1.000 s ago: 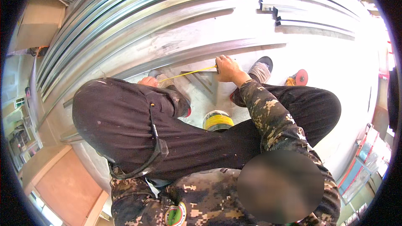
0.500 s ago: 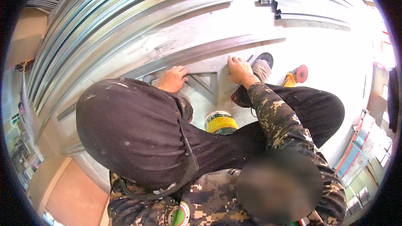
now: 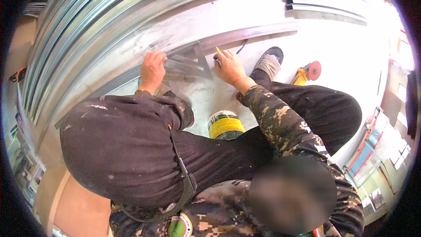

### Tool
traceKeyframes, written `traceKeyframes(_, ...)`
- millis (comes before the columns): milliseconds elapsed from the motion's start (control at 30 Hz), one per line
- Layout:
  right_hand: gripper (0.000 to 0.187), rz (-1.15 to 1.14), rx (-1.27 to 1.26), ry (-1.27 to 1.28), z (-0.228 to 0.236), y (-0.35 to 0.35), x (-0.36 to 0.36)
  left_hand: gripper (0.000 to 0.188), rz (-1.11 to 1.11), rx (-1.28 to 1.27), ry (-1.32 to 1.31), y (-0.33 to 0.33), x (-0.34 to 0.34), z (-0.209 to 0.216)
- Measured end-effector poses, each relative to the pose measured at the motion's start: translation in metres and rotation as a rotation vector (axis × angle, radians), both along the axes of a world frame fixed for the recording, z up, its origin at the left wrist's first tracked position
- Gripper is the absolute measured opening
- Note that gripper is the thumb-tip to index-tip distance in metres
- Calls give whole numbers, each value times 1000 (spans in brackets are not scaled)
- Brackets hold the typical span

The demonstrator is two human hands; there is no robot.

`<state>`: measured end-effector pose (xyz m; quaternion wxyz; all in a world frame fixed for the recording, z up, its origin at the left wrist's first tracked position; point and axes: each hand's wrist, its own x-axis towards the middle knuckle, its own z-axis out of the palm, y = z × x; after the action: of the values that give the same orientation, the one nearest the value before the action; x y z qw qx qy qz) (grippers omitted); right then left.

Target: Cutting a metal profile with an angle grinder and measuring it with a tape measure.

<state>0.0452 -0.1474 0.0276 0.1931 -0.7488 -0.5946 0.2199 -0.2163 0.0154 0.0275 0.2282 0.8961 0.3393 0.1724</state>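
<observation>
My left hand [image 3: 152, 68] is closed at the near-left corner of a triangular metal set square [image 3: 202, 59], which is smeared by motion. The square lies over or just above a long metal profile [image 3: 258, 33] on the floor; I cannot tell whether they touch. To its right, my right hand [image 3: 231, 67] pinches a thin yellow stick [image 3: 217, 50] that looks like a pencil, its tip poking up past the fingers. Both hands are in front of my bent knees, close to the profile.
More long metal profiles [image 3: 109, 22] lie side by side at the far left, and shorter ones [image 3: 324, 12] at the far right. An angle grinder [image 3: 302, 75] with a red disc rests beyond my right knee. Between my legs is a yellow-banded bucket [image 3: 226, 126].
My left hand has moved left and slightly away from me, and the set square has shifted and turned with it. My right hand, with the yellow stick, has moved left and farther away.
</observation>
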Motion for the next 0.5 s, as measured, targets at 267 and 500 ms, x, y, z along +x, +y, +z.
traceKeyframes(267,16,-142,-230,194,16,13,-5,6,141,-117,121,20,-2,-16)
traceKeyframes(500,23,-270,-72,291,6,24,-24,15,112,-210,208,19,12,-13)
